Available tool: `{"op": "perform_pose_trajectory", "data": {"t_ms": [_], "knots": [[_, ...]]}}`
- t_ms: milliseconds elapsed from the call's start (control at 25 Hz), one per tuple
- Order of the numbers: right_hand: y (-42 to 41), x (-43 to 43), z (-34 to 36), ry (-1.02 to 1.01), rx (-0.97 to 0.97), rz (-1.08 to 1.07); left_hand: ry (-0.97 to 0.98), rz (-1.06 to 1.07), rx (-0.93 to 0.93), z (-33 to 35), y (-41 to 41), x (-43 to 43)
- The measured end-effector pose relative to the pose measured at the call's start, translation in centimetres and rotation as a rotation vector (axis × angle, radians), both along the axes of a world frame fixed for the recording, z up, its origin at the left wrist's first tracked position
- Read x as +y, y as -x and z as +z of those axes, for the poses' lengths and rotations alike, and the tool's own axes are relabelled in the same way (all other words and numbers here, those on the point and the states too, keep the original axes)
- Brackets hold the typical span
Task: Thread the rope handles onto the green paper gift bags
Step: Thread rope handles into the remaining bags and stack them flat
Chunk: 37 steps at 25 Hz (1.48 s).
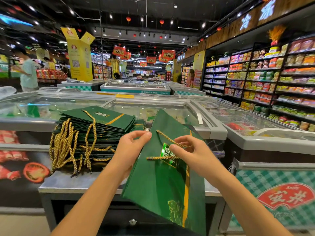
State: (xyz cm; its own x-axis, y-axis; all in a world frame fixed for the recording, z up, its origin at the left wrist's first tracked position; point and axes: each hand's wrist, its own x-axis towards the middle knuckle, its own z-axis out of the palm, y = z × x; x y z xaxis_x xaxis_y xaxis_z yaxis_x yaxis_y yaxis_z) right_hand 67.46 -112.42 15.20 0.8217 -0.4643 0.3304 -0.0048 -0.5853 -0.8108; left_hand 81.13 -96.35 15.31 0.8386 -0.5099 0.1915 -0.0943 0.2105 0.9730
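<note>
Supermarket freezers surround a steel worktop (56, 183) carrying a stack of roped bags (102, 126). Above it the left hand (132, 147) grips the green bag (158, 184) by its top edge. The right hand (192, 155) has its fingers (183, 139) pinching the gold rope (167, 138). One end looks threaded, so the free end likely goes through the other hole next.

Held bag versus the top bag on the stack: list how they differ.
The held bag is lifted and tilted, its edge pinched by the left hand; the top bag lies flat on the stack. The held bag's rope lies loose across its front, pinched by the right hand; the top bag's rope hangs down over the stack's side. Both are dark green with a gold stripe and gold twisted rope.
</note>
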Motion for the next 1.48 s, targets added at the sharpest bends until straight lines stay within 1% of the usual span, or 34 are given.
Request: {"op": "perform_pose_trajectory", "data": {"t_ms": [80, 200, 280, 440, 520, 600, 640, 720, 800, 880, 1000, 1040, 1080, 1160, 1240, 1360, 1480], "knots": [[0.0, 1.2, 1.5, -0.118, -0.026, 0.031, 0.0, -0.007, -0.121, 2.4, 0.6, 0.0], [0.2, 2.8, 3.6, -0.321, -0.048, 0.111, -0.032, -0.145, -0.324, 4.8, 1.8, -0.5], [0.8, 3.2, 4.6, -0.44, -0.067, 0.197, -0.028, -0.206, -0.423, 5.7, 2.5, -1.0], [2.7, 2.7, 5.6, -0.707, -0.161, 0.361, 0.052, -0.335, -0.449, 6.3, 2.7, -2.4], [2.7, 1.9, 4.9, -0.759, -0.168, 0.346, 0.055, -0.377, -0.428, 5.4, 2.6, -3.0], [2.3, 0.5, 3.6, -0.699, -0.161, 0.215, 0.051, -0.381, -0.375, 3.9, 2.1, -3.4], [2.4, -0.1, 2.9, -0.667, -0.148, 0.157, 0.012, -0.347, -0.391, 3.1, 1.8, -3.5], [2.7, -1.3, 1.6, -0.638, -0.107, 0.085, -0.17, -0.264, -0.534, 0.9, 0.9, -3.3], [3.3, -2.5, 0.4, -0.56, -0.038, 0.027, -0.434, -0.243, -0.702, -1.5, -0.1, -2.9], [3.4, -3.8, -1.2, -0.364, 0.057, -0.069, -0.619, -0.266, -0.808, -3.9, -0.8, -2.4], [2.8, -5.4, -3.7, 0.159, 0.224, -0.229, -0.749, -0.314, -0.892, -6.1, -1.3, -2.1], [2.5, -5.6, -4.2, 0.291, 0.252, -0.261, -0.759, -0.322, -0.908, -6.4, -1.4, -2.0], [2.2, -5.6, -4.4, 0.38, 0.256, -0.288, -0.754, -0.328, -0.908, -6.6, -1.5, -2.0], [1.8, -5.6, -4.3, 0.486, 0.261, -0.307, -0.732, -0.329, -0.889, -6.8, -1.7, -1.9], [1.7, -5.8, -4.2, 0.571, 0.283, -0.248, -0.702, -0.322, -0.862, -7.1, -1.8, -1.8], [1.7, -6.1, -4.5, 0.557, 0.298, -0.152, -0.631, -0.296, -0.813, -7.6, -2.0, -1.7], [1.8, -6.0, -5.0, 0.539, 0.337, -0.171, -0.519, -0.223, -0.751, -7.6, -1.9, -1.4]]}}
